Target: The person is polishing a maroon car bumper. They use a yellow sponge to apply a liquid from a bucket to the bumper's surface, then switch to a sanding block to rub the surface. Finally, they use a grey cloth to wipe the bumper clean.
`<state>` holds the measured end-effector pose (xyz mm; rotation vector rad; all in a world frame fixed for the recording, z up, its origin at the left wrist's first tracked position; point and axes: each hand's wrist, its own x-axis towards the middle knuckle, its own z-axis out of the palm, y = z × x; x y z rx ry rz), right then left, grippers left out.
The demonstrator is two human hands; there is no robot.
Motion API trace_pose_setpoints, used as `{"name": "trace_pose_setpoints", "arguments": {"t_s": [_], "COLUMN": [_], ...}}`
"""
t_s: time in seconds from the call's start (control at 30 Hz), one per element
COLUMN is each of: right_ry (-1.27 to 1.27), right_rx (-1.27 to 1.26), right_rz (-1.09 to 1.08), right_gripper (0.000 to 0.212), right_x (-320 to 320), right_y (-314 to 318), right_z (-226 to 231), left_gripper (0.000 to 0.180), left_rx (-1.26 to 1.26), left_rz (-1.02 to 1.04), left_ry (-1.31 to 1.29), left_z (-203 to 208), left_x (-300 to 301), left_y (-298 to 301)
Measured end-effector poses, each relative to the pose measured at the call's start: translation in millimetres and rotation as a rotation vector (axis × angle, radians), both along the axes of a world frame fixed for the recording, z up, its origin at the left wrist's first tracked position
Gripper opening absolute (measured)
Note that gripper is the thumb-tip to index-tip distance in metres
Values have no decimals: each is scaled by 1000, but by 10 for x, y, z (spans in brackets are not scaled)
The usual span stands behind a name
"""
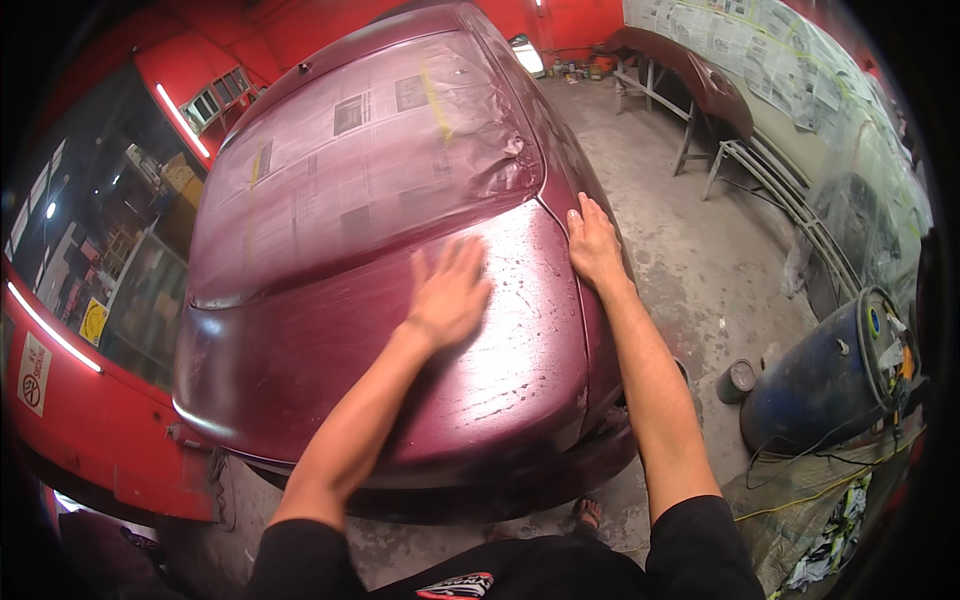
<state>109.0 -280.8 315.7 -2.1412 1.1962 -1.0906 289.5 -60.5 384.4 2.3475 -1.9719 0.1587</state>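
Note:
My left hand (pixel 450 293) lies on the wet, dark maroon lid (pixel 300 345) of a car. Its fingers are spread and slightly smeared by motion; I cannot see anything under the palm. To the right, my right hand (pixel 596 243) rests flat on the car's side panel (pixel 597 330), just past the seam, with its fingers stretched forward. Water drops and streaks cover the lid's glossy right part. Beyond my hands, newspaper (pixel 360 150) and plastic film mask the car's window, with maroon overspray on them.
A blue drum (pixel 815 375) stands at the right beside a small can (pixel 736 381). Farther back, a maroon bumper (pixel 690 75) lies on a metal stand (pixel 690 135). Plastic sheeting (pixel 860 190) hangs along the right. A red wall with windows (pixel 120 440) rises at the left.

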Motion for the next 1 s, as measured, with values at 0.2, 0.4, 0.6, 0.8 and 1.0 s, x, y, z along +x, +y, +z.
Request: {"name": "trace_pose_setpoints", "arguments": {"t_s": [0.2,0.4,0.6,0.8,1.0], "right_ry": [-52,-19,-24,-25,106], "right_rx": [-62,75,88,36,24], "right_rz": [35,-14,21,32,-5], "right_gripper": [62,66,63,62,64], "right_x": [117,-51,77,103,-127], "right_y": [-30,21,151,91,-123], "right_z": [26,46,126,86,62], "left_gripper": [69,66,69,66,60], "left_rx": [-48,49,64,38,-6], "left_rz": [-5,-277,-5,63,50], "left_ry": [-11,16,88,-10,-101], "left_z": [115,-44,120,1,-73], "left_x": [-416,-1153,-580,-929,-719], "left_y": [-795,697,-589,-618,1310]}}
